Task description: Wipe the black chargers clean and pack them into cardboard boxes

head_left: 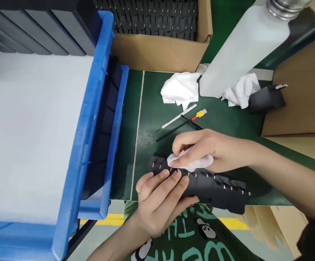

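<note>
A row of black power adapters (203,185) with small metal pins lies along the table's near edge, its right end jutting a little over it. My left hand (161,197) holds the row's left part, fingers bent over the top and thumb along the near side. In my right hand (201,146) a white cloth (194,162) is pinched and pressed against the adapters, just beyond my left fingertips. The cloth hides some of the pins. Beyond my right hand lie black tweezers (192,122), a white pen-like tool with a thin tip (177,117) and a black stick with a yellow USB plug (200,113).
Blue crates (76,145) with black adapters stand on the left. A cardboard box (157,52) packed with adapters is at the back. A white bottle (244,50), crumpled white cloths (181,88), a single adapter (267,99) and another cardboard box (298,87) occupy the right.
</note>
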The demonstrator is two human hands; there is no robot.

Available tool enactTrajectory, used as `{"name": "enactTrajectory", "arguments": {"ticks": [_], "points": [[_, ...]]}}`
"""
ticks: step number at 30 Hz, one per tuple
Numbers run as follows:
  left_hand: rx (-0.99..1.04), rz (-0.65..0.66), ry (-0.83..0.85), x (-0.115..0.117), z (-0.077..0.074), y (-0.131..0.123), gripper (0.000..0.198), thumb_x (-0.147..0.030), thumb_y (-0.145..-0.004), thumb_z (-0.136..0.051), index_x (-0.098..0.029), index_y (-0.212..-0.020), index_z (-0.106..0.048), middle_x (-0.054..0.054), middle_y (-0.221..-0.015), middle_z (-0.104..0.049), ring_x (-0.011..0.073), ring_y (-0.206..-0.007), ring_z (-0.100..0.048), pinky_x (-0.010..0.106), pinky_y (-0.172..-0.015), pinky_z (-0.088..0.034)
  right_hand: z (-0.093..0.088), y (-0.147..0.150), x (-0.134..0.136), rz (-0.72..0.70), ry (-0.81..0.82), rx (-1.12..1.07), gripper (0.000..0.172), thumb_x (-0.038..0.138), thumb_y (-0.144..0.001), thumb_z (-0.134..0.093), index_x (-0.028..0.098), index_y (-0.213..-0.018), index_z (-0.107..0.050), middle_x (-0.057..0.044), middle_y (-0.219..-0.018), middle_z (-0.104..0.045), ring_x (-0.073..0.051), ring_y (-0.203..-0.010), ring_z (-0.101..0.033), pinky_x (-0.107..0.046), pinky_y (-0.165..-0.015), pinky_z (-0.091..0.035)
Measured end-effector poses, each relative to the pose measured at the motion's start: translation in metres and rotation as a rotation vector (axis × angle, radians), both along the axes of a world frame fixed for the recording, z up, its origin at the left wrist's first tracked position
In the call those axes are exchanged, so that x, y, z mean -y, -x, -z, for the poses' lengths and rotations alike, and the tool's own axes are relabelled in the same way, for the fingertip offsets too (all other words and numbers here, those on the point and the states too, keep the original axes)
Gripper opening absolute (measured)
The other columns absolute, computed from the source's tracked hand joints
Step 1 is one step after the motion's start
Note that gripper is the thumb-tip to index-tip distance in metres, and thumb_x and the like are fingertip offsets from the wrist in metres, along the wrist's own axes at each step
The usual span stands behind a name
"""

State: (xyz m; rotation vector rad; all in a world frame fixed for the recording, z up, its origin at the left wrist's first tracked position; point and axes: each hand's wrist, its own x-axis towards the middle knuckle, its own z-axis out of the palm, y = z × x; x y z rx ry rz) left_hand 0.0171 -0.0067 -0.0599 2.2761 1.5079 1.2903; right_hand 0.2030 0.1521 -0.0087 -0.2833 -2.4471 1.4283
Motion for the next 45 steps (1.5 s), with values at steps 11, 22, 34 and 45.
{"name": "enactTrajectory", "arguments": {"ticks": [11,22,34,45], "points": [[-0.102,0.100,0.001,0.003,-0.027,0.005,0.019,-0.025,-0.085,-0.077,-0.019,-0.103,-0.075,0.001,-0.094,-0.077,0.0158,-0.104,-0.064,0.030,-0.115,-0.036,-0.032,-0.061,0.011,0.500,0.123,-0.141,0.028,0.015,-0.093,-0.065,0.030,-0.113,-0.077,-0.003,-0.102,-0.063,-0.011,-0.091,-0.062,-0.022,-0.072,-0.049],[-0.262,0.580,-0.023,-0.021,-0.030,-0.027,0.041,-0.011,-0.101,-0.034,-0.008,-0.116,-0.072,0.005,-0.121,-0.075,0.0201,-0.115,-0.069,0.032,-0.102,-0.053,0.001,-0.060,0.030,0.093,0.025,0.041,0.026,0.012,-0.098,-0.054,0.018,-0.110,-0.075,-0.007,-0.098,-0.064,-0.011,-0.089,-0.064,-0.021,-0.076,-0.051],[-0.219,0.577,0.035,-0.019,-0.031,-0.029,0.033,-0.006,-0.097,-0.045,-0.008,-0.116,-0.071,0.006,-0.117,-0.077,0.0183,-0.111,-0.069,0.031,-0.103,-0.055,0.003,-0.087,0.038,0.131,0.167,0.016,0.036,0.002,-0.092,-0.050,0.018,-0.111,-0.076,-0.007,-0.099,-0.067,-0.011,-0.088,-0.065,-0.021,-0.074,-0.052],[-0.199,0.695,-0.073,-0.002,-0.036,-0.048,0.025,-0.017,-0.098,-0.054,-0.014,-0.112,-0.074,0.002,-0.122,-0.074,0.0166,-0.120,-0.064,0.032,-0.116,-0.045,-0.018,-0.138,0.071,0.844,0.107,-0.248,0.019,0.029,-0.094,-0.066,0.027,-0.107,-0.080,-0.004,-0.101,-0.065,-0.011,-0.083,-0.061,-0.026,-0.066,-0.044]]}}
